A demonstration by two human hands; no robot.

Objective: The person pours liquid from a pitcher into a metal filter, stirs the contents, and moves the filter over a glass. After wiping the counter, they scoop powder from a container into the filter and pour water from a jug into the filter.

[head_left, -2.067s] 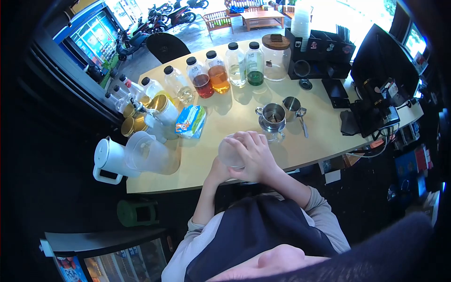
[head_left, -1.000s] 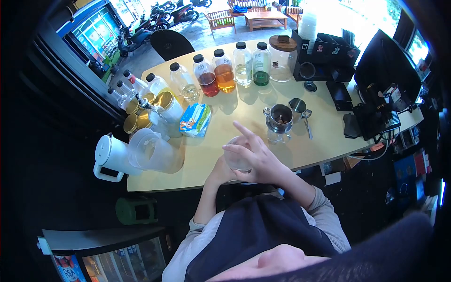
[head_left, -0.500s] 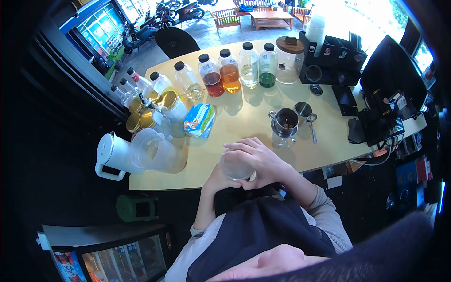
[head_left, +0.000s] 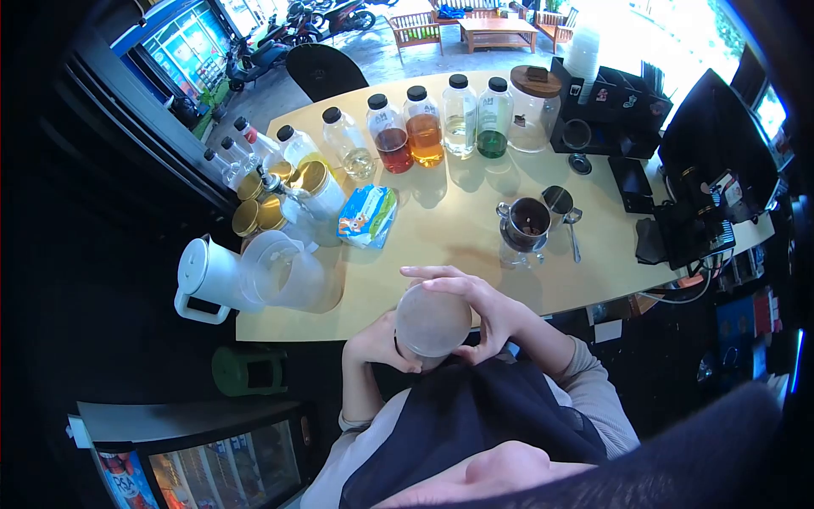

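Observation:
A round translucent container (head_left: 433, 321), its frosted circular face turned up toward me, is held between both hands close to my apron. My left hand (head_left: 378, 343) wraps its left side, with the thumb near the lower rim. My right hand (head_left: 477, 307) grips from the right, its fingers stretched over the upper rim and its thumb low. Further forward, a metal drip filter (head_left: 527, 222) with dark contents sits on a glass cup (head_left: 519, 254). Beside it are a round dark lid (head_left: 556, 199) and a spoon (head_left: 575, 244).
Several black-capped bottles (head_left: 425, 136) line the table's far side. A wet-wipes pack (head_left: 367, 216), gold-lidded jars (head_left: 314, 180), a clear pitcher (head_left: 280, 271) and a white jug (head_left: 203, 276) stand left. A monitor (head_left: 716, 140) and black organizer (head_left: 615, 110) are at right.
The container has tilted so its round face shows more fully. My right hand has shifted right along its rim, and my left hand has moved slightly left and down.

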